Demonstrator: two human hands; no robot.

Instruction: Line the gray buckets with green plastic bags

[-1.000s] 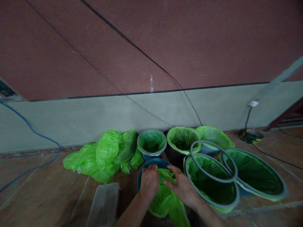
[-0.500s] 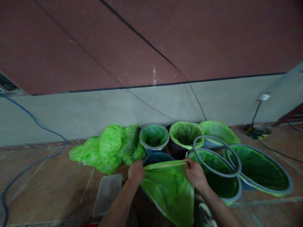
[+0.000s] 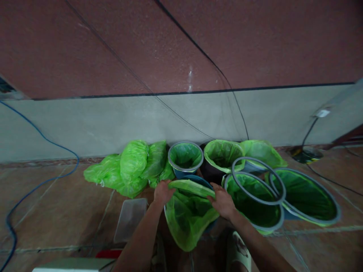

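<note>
A thin green plastic bag [image 3: 188, 215] hangs mouth-up between my hands, partly opened. My left hand [image 3: 163, 192] grips its rim at the left corner. On the right side, my right hand [image 3: 223, 201] is closed on the same rim. Beneath and behind the bag is a blue bin [image 3: 198, 180], mostly covered by it. Just past that stands a bin with a grey ring [image 3: 185, 155], lined in green. To its right is a dark bin [image 3: 211, 172] with a green liner folded over its rim.
Several filled green bags [image 3: 133, 162] lie heaped at the left by the wall. Lined bins [image 3: 309, 196] stand at right, with a loose grey ring [image 3: 258, 181] across one. A clear plastic container [image 3: 130, 219], a blue hose [image 3: 42, 189] and a slipper [image 3: 239, 249] are on the floor.
The bag's mouth has widened, and its lower part has swung left, farther under my hands. Both hands remain on the rim, with my right hand shifted slightly left. The view has tilted down a little.
</note>
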